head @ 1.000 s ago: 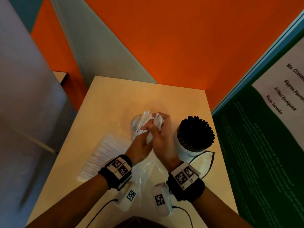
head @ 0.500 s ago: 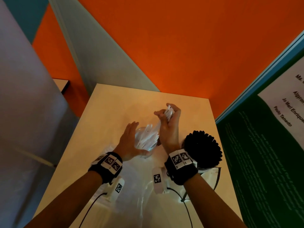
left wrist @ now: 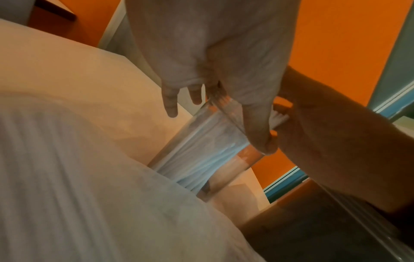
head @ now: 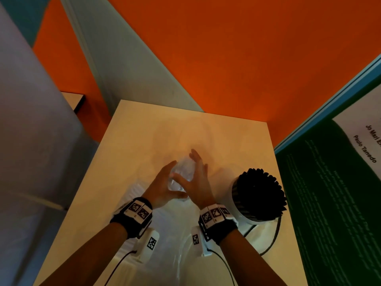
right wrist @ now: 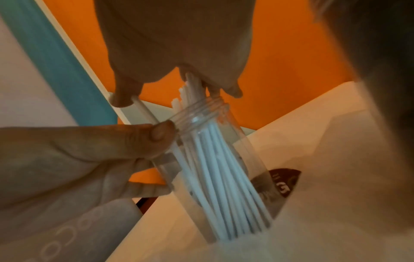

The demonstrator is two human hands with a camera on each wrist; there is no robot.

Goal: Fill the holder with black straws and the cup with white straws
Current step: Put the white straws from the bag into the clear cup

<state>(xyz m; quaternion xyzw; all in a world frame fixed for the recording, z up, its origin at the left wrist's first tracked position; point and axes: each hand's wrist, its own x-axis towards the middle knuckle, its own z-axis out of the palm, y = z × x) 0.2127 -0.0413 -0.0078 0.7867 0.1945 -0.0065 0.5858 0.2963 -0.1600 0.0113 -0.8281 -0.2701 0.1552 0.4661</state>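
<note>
A clear plastic cup (head: 182,174) stands mid-table with white straws (right wrist: 224,195) upright inside it. My left hand (head: 166,182) wraps the cup from its left, the thumb on the ribbed rim (right wrist: 201,113). Over the cup's mouth my right hand (head: 196,177) lies with fingers straight and spread, touching the straw tops; one straw (right wrist: 143,109) leans out under a fingertip. The white holder (head: 243,211), to the right near the table edge, is packed with black straws (head: 257,190). Neither hand touches it.
A pack of loose white straws (head: 134,190) lies left of my left wrist. Crumpled clear plastic wrap (head: 175,238) covers the near table between my forearms. A green poster board (head: 329,203) stands close on the right, and an orange wall lies behind the table.
My right hand held a bunch of white straws above the cup; those straws now stand in the cup and the hand lies flat on them. My left hand has closed in on the cup.
</note>
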